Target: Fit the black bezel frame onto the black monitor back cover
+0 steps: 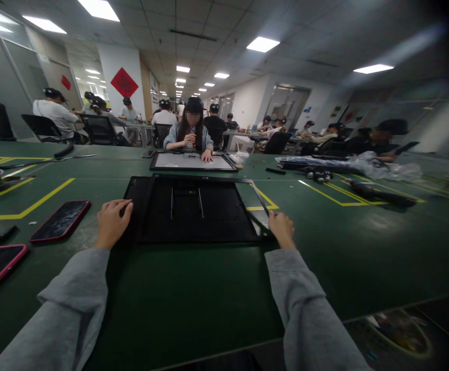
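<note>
Head view — right hand [282, 229] pinches the black frame [204, 178], left hand [113, 222] beside the panel [220, 211], grip unclear — best keep the frame level.

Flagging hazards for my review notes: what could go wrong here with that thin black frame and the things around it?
The thin black frame might flex if the right hand pulls hard on its side. It overlaps the black panel but is offset rightward, so sliding could scrape either. The pink-edged phone near the left hand could get bumped.
</note>
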Demonstrator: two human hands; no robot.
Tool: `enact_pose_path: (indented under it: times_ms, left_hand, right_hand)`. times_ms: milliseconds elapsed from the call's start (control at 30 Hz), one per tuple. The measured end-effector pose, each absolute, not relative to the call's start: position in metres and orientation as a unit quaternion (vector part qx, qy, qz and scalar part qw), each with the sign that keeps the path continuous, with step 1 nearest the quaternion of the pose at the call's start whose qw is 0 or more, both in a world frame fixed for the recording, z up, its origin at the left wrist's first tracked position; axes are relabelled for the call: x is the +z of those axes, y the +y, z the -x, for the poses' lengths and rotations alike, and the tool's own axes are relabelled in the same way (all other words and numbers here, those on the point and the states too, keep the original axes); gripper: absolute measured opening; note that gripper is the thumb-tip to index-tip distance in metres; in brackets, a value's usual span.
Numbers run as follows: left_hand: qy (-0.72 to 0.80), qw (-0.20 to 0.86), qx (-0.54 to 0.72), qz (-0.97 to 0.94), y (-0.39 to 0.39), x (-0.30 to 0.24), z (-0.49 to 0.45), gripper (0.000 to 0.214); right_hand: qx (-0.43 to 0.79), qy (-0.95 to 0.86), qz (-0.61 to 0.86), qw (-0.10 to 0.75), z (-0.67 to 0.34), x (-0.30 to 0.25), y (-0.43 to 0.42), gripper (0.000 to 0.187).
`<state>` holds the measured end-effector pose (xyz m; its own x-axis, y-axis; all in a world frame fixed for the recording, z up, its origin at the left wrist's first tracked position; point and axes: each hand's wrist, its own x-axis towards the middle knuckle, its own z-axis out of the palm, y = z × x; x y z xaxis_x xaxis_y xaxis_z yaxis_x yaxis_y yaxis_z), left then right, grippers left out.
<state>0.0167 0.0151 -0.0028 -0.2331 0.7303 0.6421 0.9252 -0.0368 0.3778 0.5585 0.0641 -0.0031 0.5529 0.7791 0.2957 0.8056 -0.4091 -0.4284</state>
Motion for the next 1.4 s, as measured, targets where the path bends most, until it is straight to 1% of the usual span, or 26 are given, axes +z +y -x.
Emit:
enact_pose_path:
  times_ms: [133, 233, 333, 433, 500, 567, 700, 833, 1067, 1233, 1400]
  left_hand:
    - [-0.674, 0.092, -0.311, 0.664, 0.010, -0.005, -0.043, 0.040]
    - [-0.668, 0.100, -0.298, 0.674, 0.010, -0.009, -0.043, 0.041]
    - [-0.652, 0.124, -0.314, 0.679, 0.010, -0.007, -0.037, 0.042]
    - [-0.646, 0.153, -0.370, 0.650, 0.008, 0.001, -0.036, 0.046]
    - [-0.650, 0.162, -0.404, 0.624, 0.006, 0.007, -0.037, 0.048]
    - [-0.658, 0.159, -0.427, 0.599, 0.003, 0.011, -0.039, 0.048]
    - [-0.681, 0.129, -0.473, 0.544, -0.001, 0.015, -0.036, 0.045]
    - [-0.693, 0.106, -0.508, 0.501, 0.000, 0.013, -0.030, 0.039]
    - [-0.657, 0.116, -0.561, 0.490, 0.005, 0.009, -0.024, 0.030]
    - [-0.664, 0.103, -0.560, 0.485, 0.005, 0.010, -0.024, 0.027]
    - [-0.660, 0.118, -0.580, 0.462, 0.001, 0.012, -0.027, 0.024]
  right_hand:
    - [0.007, -0.516, 0.815, 0.261, -0.547, -0.006, 0.068, 0.042]
    - [0.010, -0.516, 0.804, 0.296, -0.539, -0.007, 0.072, 0.035]
    - [-0.019, -0.517, 0.764, 0.386, -0.535, -0.003, 0.074, 0.033]
    - [-0.064, -0.518, 0.695, 0.495, -0.531, 0.004, 0.073, 0.037]
    - [-0.086, -0.524, 0.651, 0.543, -0.526, 0.008, 0.071, 0.037]
    - [-0.096, -0.529, 0.623, 0.568, -0.520, 0.010, 0.069, 0.037]
    - [-0.088, -0.547, 0.590, 0.588, -0.504, 0.011, 0.066, 0.037]
    - [-0.076, -0.559, 0.583, 0.584, -0.488, 0.014, 0.061, 0.039]
    - [-0.085, -0.552, 0.591, 0.582, -0.479, 0.021, 0.050, 0.038]
    - [-0.091, -0.541, 0.596, 0.587, -0.480, 0.018, 0.051, 0.039]
    - [-0.102, -0.518, 0.616, 0.585, -0.481, 0.015, 0.053, 0.038]
